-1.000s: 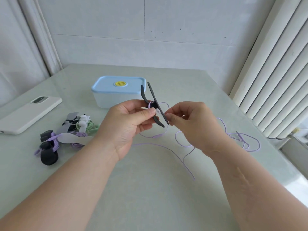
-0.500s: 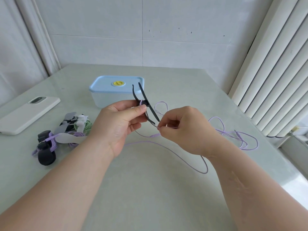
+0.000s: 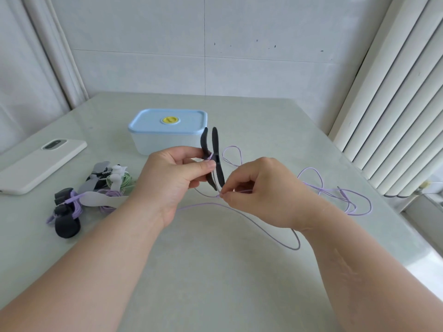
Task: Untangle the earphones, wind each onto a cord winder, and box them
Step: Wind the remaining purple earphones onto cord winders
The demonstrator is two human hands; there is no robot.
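**Purple cord at the first turns on the winder; slack is the hazard**

The dark cord winder (image 3: 215,149) is held upright above the table (image 3: 239,295), its hub pinched between thumb and fingers of the left hand (image 3: 172,180). A few turns of the purple earphone cord (image 3: 231,146) are seen at the hub, between the two wings. The cord is pinched by the fingertips of the right hand (image 3: 259,197), just below the winder's lower tips and close beside the left thumb. From that pinch the rest of the cord runs loose: one loop lies beyond the right hand, a long bight passes under the right wrist, and several crossed loops with the plug lie well out past the right hand.

Winding is judged to be barely begun. Should tension be lost between the two hands, the turns at the hub could slip off. The crossed loops could be drawn into a knot if pulled in quickly, and the bight could be trapped beneath the forearm.

The wound sets (image 3: 96,195) lie in a heap out past the left hand. The box (image 3: 167,137) stands beyond the left hand with its blue lid shut, so nothing can be boxed until it is opened. A phone (image 3: 40,164) lies farther out on that side.
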